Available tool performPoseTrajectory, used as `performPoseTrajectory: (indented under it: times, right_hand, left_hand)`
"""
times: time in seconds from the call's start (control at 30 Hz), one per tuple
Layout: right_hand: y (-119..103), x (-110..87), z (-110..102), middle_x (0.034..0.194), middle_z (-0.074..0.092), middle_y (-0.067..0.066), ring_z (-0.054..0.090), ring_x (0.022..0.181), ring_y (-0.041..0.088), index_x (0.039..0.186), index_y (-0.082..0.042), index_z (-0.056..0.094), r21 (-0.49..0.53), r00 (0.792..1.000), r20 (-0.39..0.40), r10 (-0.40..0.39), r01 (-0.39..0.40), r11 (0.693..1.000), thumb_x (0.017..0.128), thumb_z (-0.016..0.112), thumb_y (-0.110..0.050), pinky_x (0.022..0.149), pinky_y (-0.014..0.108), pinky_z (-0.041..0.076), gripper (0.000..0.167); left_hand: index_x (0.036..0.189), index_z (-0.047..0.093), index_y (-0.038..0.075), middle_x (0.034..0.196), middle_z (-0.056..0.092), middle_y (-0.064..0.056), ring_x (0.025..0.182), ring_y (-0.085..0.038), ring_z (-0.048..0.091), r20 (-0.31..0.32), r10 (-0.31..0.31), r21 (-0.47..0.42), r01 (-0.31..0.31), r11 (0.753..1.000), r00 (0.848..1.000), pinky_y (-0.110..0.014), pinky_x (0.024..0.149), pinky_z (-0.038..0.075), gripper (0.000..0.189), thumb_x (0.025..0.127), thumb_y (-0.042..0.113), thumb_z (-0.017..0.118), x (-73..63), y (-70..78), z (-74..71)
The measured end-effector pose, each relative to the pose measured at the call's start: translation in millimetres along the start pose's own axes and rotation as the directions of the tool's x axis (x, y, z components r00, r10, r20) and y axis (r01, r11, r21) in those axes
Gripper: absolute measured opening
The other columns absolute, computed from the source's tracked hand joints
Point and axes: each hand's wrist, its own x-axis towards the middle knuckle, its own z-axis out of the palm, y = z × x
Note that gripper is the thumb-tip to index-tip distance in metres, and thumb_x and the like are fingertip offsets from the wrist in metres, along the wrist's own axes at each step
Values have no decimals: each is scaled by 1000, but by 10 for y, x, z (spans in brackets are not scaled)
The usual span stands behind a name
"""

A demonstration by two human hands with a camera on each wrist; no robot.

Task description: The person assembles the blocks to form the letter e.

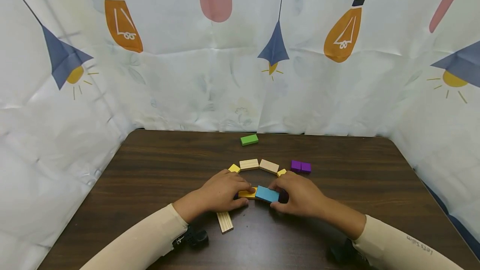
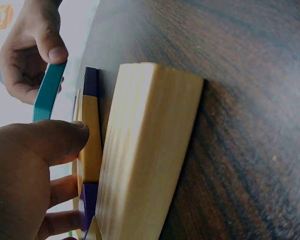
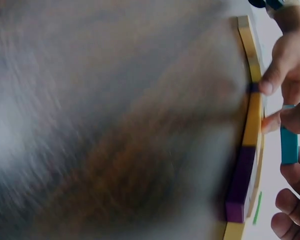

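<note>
My right hand [image 1: 300, 195] pinches a blue block [image 1: 267, 194] between thumb and fingers, raised above a curved row of blocks. In the right wrist view the blue block [image 3: 289, 146] stands apart from the row, over a yellow block [image 3: 252, 120] and a purple block [image 3: 241, 185]. My left hand [image 1: 226, 191] rests at the front of the row, its index fingertip on the yellow block [image 1: 247, 194] and its thumb close by. The left wrist view shows purple blocks [image 2: 90, 82] at both ends of this yellow one [image 2: 90, 140]. Part of the row is hidden under my hands.
Behind the hands the curve continues with yellow blocks [image 1: 234, 168] and pale wooden blocks [image 1: 249, 164]. Two purple blocks [image 1: 301, 166] sit to the right, a green block [image 1: 249, 139] near the far edge. A striped wooden block [image 1: 225, 222] lies in front of my left hand.
</note>
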Motion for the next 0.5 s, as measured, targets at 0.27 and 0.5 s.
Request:
performPoseTrajectory:
  times: [0.27,0.5]
  right_hand:
    - [-137,-58,85,93,57,-18,53,88,5,109,-23,71,3,998,38,-40,40,999,83,85,-40,74,27,49,34]
    - [-244,-98,179,97,59,-17,51,89,3,111,-22,72,32,997,59,-59,57,998,83,85,-40,72,24,48,35]
  left_hand:
    - [129,71,25,128,68,7,121,-14,60,5,0,-10,0,1000,1000,-43,99,45,35,99,42,67,-6,2,-3]
    - [129,71,26,127,69,7,119,-14,61,-2,7,0,-7,1000,1000,-44,99,45,34,99,42,67,2,-4,-3]
